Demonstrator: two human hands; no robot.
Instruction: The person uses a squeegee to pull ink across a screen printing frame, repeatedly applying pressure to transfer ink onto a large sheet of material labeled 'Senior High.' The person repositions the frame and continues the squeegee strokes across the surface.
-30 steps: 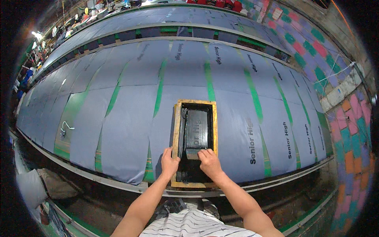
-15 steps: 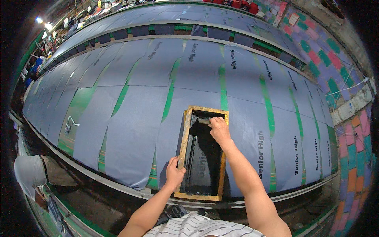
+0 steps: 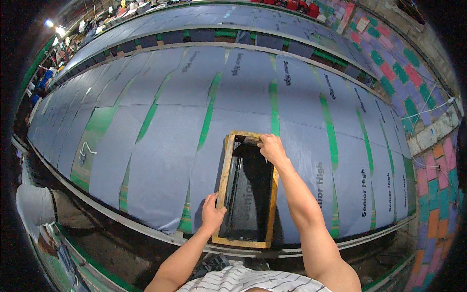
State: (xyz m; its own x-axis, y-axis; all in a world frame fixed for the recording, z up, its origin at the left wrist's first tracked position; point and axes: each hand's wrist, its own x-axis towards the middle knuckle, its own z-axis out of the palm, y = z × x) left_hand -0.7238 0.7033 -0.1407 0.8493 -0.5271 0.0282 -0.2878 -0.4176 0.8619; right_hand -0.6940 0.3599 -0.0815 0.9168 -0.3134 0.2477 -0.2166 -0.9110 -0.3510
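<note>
A screen-printing frame (image 3: pixel 222 187) with yellowish wooden rails lies over one of the grey-blue fabric pieces (image 3: pixel 168 131), its near end by the table's front edge. Dark ink coats much of its mesh, and faint lettering shows through. My left hand (image 3: pixel 213 214) is closed on the left rail, toward the near end. At the far right corner, my right hand (image 3: pixel 273 148) grips a squeegee (image 3: pixel 250 139), which rests close along the far rail. Whether those fingers also clasp the rail is hard to tell.
Similar fabric pieces cover the long table, with green strips (image 3: pixel 328 131) between them; some bear dark lettering. A white bent hook-like piece (image 3: pixel 86 148) lies at left. Another covered table (image 3: pixel 194 19) stands beyond. A person in a pale top (image 3: pixel 35 209) is at lower left; a painted brick wall (image 3: pixel 433 209) rises at right.
My right hand and the squeegee have moved slightly away from me, up to the far rail. My left hand keeps its hold on the left rail.
</note>
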